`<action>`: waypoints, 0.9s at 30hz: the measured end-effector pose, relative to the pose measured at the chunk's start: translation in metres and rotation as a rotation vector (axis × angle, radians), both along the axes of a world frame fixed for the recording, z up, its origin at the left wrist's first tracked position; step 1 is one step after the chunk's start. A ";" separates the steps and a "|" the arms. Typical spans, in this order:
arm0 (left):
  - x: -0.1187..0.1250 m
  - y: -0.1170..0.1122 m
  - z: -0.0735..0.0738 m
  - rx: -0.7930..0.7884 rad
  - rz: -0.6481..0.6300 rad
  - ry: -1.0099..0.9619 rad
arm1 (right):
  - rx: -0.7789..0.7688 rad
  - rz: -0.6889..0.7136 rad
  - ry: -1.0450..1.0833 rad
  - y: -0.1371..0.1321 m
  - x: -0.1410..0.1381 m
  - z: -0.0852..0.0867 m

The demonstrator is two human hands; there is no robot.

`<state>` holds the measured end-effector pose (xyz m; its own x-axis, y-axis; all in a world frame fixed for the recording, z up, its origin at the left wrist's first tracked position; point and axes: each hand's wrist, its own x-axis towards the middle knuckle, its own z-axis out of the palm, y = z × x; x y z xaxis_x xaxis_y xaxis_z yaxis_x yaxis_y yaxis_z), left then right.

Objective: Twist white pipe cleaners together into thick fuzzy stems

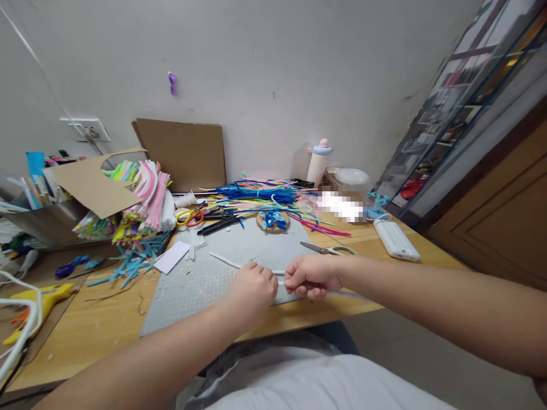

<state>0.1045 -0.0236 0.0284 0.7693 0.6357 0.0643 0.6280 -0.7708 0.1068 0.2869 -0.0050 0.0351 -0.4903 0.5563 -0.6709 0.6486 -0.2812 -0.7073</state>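
Note:
My left hand [254, 290] is closed around a white pipe cleaner [224, 261], whose free end sticks out to the upper left over the grey cutting mat [171, 304]. Close beside it, my right hand [310, 276] pinches white pipe cleaner too. Two short white lengths span the small gap between my hands, and a thin pale end trails right under my right forearm. Whether this is one bent piece or two, I cannot tell. Scissors [327, 249] with pale handles lie just beyond my right hand. A round piece with blue twisted shapes [273, 220] rests at the mat's far edge.
Bundles of coloured pipe cleaners [256, 193] lie along the back. Pastel bundles [145, 199] and a metal holder [47, 225] stand left. A yellow glue gun [40, 304] lies far left. A white power bank [396, 239] and a bottle [318, 165] are on the right side.

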 end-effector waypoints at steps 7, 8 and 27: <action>-0.004 0.013 -0.027 -0.261 0.297 -0.369 | 0.625 0.050 -0.238 0.002 -0.006 0.046; -0.006 0.014 -0.029 -0.313 0.336 -0.423 | 0.881 0.073 -0.235 -0.003 -0.004 0.055; -0.015 -0.031 -0.046 -1.438 0.519 -1.205 | 0.072 -0.733 1.025 -0.028 -0.045 -0.038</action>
